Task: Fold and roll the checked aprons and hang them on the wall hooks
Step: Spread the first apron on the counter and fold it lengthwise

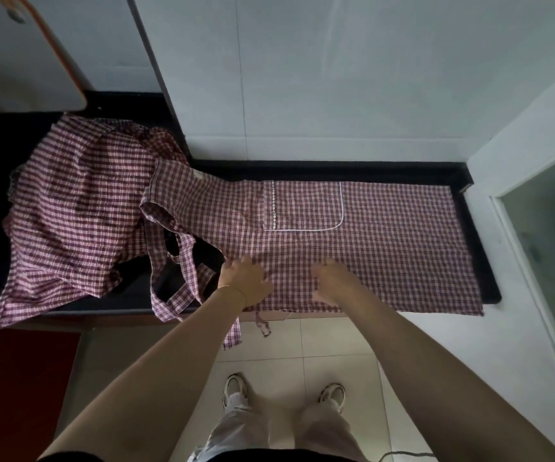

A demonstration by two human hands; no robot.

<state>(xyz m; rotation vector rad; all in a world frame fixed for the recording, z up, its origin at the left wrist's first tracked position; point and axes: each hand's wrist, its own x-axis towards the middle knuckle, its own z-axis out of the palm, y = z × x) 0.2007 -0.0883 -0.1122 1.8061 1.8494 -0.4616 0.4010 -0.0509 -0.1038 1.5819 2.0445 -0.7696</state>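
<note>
Walls [352, 78] of pale glossy tile rise behind a black stone counter [479, 255] with a raised lip. Spread flat along it lies a checked apron [402, 248] — crinkled maroon-and-white cloth, its white-piped pocket [306, 205] facing up, its straps [182, 271] trailing over the front edge. A second apron [79, 201] sits crumpled just beside it to the left. Both hands rest on the flat apron's near edge — left hand [246, 278] and right hand [334, 278] with fingers curled, bunching the cloth.
</note>
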